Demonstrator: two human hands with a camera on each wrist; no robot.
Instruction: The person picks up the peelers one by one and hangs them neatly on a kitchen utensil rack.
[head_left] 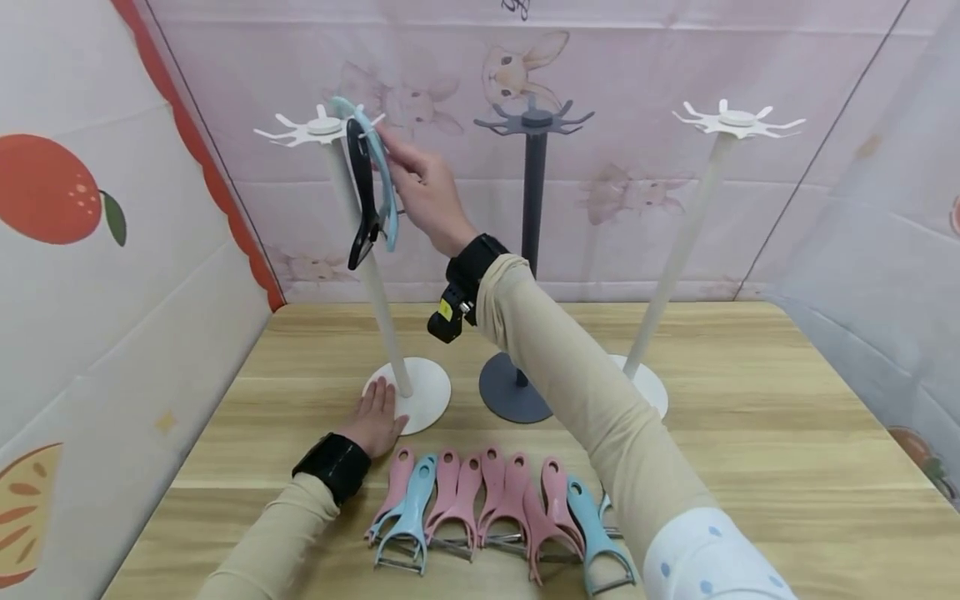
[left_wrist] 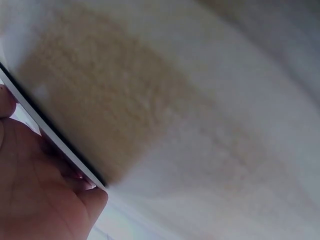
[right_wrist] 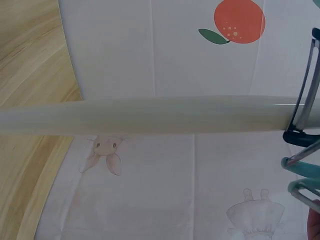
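Note:
My left hand (head_left: 375,423) lies on the round white base (head_left: 426,398) of the left stand, fingers extended; the left wrist view shows the hand (left_wrist: 45,185) against the disc's edge (left_wrist: 65,145). At the stand's white hook top (head_left: 324,126), my right hand (head_left: 431,196) pinches a light blue peeler (head_left: 385,187) by its upper handle. Beside it, a black peeler (head_left: 363,179) hangs head down from a hook. In the right wrist view, the black peeler's head (right_wrist: 299,100) overlaps the white pole (right_wrist: 175,115), with teal peeler parts (right_wrist: 302,169) below it.
Several pink peelers (head_left: 516,492) and light blue peelers (head_left: 411,515) lie in a row on the wooden table (head_left: 757,467). A dark grey stand (head_left: 534,200) rises in the middle, another white stand (head_left: 678,242) at right. Printed cloth (head_left: 622,75) surrounds the table.

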